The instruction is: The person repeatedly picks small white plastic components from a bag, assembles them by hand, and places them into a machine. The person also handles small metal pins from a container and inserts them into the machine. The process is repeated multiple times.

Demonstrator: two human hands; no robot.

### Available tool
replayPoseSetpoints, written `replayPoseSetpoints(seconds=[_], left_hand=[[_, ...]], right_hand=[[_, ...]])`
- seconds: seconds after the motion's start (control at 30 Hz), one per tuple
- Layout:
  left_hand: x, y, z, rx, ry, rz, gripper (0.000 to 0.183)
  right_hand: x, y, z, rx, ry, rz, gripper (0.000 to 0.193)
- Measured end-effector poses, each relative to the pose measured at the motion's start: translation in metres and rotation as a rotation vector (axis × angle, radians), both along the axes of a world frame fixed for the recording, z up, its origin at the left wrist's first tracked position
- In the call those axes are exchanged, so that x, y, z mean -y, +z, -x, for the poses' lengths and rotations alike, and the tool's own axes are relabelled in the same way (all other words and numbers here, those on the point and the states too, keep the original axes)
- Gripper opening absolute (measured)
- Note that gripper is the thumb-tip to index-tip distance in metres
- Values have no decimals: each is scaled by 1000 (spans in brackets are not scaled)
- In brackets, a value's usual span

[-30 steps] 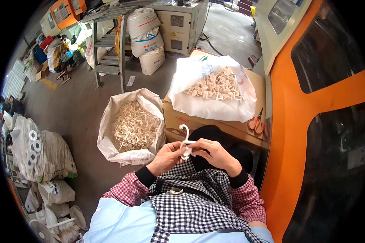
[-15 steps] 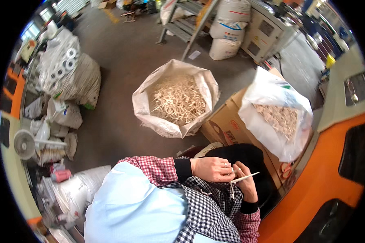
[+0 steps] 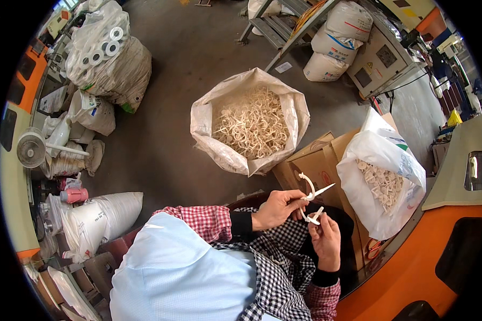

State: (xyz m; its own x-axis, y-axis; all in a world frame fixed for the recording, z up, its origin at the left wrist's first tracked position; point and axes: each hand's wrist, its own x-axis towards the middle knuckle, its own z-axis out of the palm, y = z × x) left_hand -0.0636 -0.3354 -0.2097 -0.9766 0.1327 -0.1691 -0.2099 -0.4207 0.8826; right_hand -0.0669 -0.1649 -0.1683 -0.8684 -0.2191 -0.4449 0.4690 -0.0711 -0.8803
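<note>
My left hand (image 3: 277, 211) pinches a cream plastic sprue (image 3: 322, 190) with a straight, pointed spike and curved runners, one arching upward. Just to its right, the fingertips of my right hand (image 3: 326, 242) grip a small cream plastic part (image 3: 315, 216) at the lower runner's end. Whether that part is still joined to the sprue, I cannot tell. Both hands are above my lap, over a black-and-white checked apron (image 3: 284, 270). Ahead of them an open woven sack (image 3: 206, 115) holds a heap of curved cream sprues (image 3: 251, 125). To the right, a white plastic bag (image 3: 380, 222) contains small cream parts (image 3: 383, 182).
A cardboard box (image 3: 310, 160) stands between the sack and the white bag, with orange-handled scissors (image 3: 372, 249) near its close end. Orange machine panels (image 3: 407, 257) curve along my right. Filled sacks (image 3: 110, 214) and a fan (image 3: 32, 147) line the left; a step ladder (image 3: 276, 33) stands beyond.
My hands have drawn slightly apart, and the sprue, mostly hidden between them before, now shows its curved runners. The view has shifted, so the sacks appear farther right.
</note>
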Motion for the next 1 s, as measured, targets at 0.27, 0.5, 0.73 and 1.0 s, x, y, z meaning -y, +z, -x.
replayPoseSetpoints(seconds=[0.27, 0.5, 0.73, 1.0], left_hand=[[12, -7, -12, -1093, -105, 663, 27], [22, -28, -16, -648, -27, 648, 21], [92, -169, -12, 637, 163, 263, 16], [135, -252, 21, 693, 274, 418, 19]], right_hand=[[-21, -32, -28, -207, 68, -312, 29], [-51, -3, 52, -326, -437, -638, 39], [-121, -3, 124, -347, -534, -530, 31], [-111, -17, 48, -505, -345, -758, 25]])
